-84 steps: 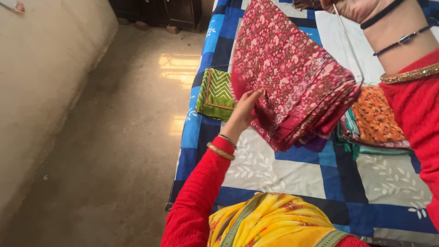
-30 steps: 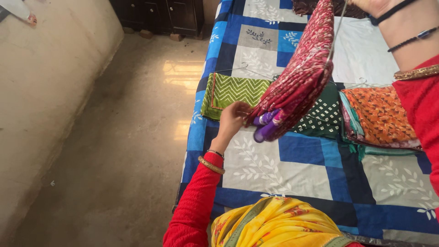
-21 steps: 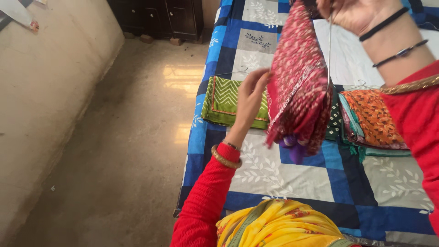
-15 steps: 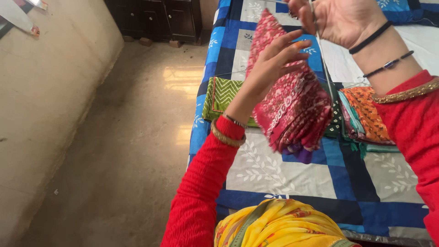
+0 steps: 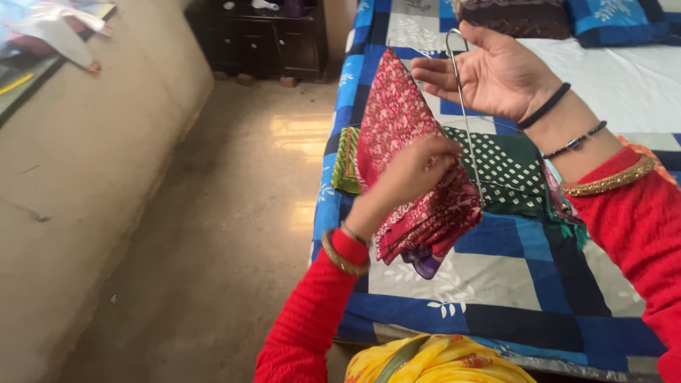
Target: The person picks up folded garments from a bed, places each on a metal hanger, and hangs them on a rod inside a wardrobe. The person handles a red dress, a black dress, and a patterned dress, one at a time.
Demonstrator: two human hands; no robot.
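Overhead, head view: one camera looks down past the person's red sleeves onto a bed covered with a blue, white and navy patchwork sheet.
Left hand: the left hand is closed in a loose fist on the red patterned cloth, gripping its folded layers from the near side.
Red cloth: folded several times, it hangs over a thin metal hanger, above the left edge of the bed; its lower folds bunch below the left hand, with a bit of purple lining showing at the bottom.
Right hand: the right hand is half open, palm up, fingers curled; the hook end of the hanger rests across the fingers, and the wire runs down past the cloth.
Wrists: a gold bangle sits on the left wrist; black bands and a gold cuff edge sit on the right.
Bed: a green cloth with white dots lies flat just behind the red cloth, and a striped green cloth lies by the bed's left edge.
Floor: a bare stone floor lies to the left, with a dark cabinet at the far end.
Near edge: yellow fabric shows at the bottom.
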